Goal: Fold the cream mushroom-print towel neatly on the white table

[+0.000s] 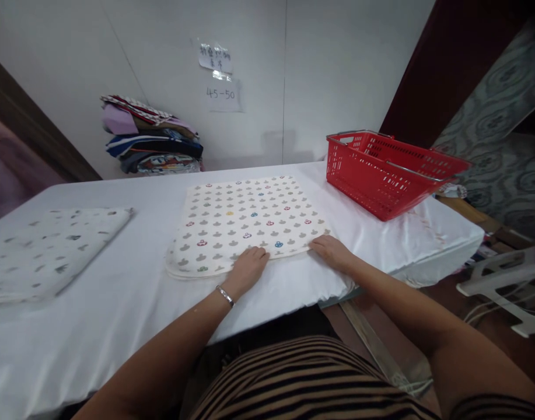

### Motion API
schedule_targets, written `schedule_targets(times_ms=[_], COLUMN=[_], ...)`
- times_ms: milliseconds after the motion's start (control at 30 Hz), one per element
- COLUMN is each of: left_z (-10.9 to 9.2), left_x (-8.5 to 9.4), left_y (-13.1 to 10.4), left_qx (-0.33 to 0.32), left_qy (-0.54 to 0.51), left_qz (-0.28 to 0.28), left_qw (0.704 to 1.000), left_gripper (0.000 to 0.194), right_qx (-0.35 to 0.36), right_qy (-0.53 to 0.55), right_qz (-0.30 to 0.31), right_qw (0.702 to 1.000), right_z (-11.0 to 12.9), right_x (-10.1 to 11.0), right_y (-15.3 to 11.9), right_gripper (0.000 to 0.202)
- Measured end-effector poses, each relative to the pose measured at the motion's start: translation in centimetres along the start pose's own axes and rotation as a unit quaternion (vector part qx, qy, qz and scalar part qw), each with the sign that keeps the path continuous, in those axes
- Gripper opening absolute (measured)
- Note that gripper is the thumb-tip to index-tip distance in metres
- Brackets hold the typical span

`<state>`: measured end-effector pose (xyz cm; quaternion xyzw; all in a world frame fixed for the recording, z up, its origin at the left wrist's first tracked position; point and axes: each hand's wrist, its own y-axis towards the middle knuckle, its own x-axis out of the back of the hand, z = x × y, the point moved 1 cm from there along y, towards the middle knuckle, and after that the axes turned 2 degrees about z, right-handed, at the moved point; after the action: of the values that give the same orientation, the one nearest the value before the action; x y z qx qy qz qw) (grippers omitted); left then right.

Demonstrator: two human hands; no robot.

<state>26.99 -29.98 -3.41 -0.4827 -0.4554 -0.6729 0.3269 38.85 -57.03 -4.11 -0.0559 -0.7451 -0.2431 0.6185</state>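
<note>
A white cloth (pixel 245 219) with rows of small grey and coloured prints lies folded flat in front of me, its near edge towards my body. My left hand (pixel 249 267), with a silver bracelet at the wrist, has its fingers closed on the near edge around the middle. At the near right corner, my right hand (pixel 332 252) holds the same edge between thumb and fingers. Both hands rest low over the table. Further left lies another folded white cloth (pixel 52 248) with dark, scattered prints, touched by neither hand.
The table (pixel 131 297) has a white cover. A red basket (pixel 381 175) stands at its right back side. Folded clothes (pixel 153 140) are piled at the back left by the wall. Paper signs (pixel 223 94) hang on the wall. A white stool (pixel 507 286) is at the right.
</note>
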Motion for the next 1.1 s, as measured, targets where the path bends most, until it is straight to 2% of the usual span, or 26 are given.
schedule_targets(times_ms=[200, 433, 600, 833, 967, 1100], left_z=[-0.9, -0.1, -0.1, 0.6, 0.9, 0.9], left_x=[-0.2, 0.5, 0.3, 1.0, 1.3, 1.0], left_y=[-0.4, 0.0, -0.1, 1.0, 1.6, 1.5], left_qx=[-0.004, 0.017, 0.026, 0.101, 0.118, 0.112], left_qy=[0.049, 0.054, 0.021, -0.085, -0.099, -0.087], left_qz=[-0.005, -0.009, 0.013, 0.053, 0.077, 0.067], left_qw=[0.999, 0.998, 0.999, 0.990, 0.985, 0.988], left_gripper=[0.018, 0.021, 0.022, 0.025, 0.026, 0.025], right_qx=[-0.002, -0.028, -0.010, 0.007, -0.010, -0.010], right_qy=[-0.008, -0.016, 0.001, -0.012, -0.022, -0.012], right_qz=[0.007, -0.021, -0.009, 0.015, 0.004, -0.002], right_qw=[1.000, 0.999, 1.000, 1.000, 1.000, 1.000], right_z=[0.4, 0.3, 0.4, 0.5, 1.1, 1.3], right_x=[-0.1, 0.1, -0.1, -0.1, 0.0, 0.0], right_y=[-0.3, 0.1, 0.2, 0.6, 1.4, 2.0], right_gripper=[0.026, 0.026, 0.025, 0.025, 0.028, 0.025])
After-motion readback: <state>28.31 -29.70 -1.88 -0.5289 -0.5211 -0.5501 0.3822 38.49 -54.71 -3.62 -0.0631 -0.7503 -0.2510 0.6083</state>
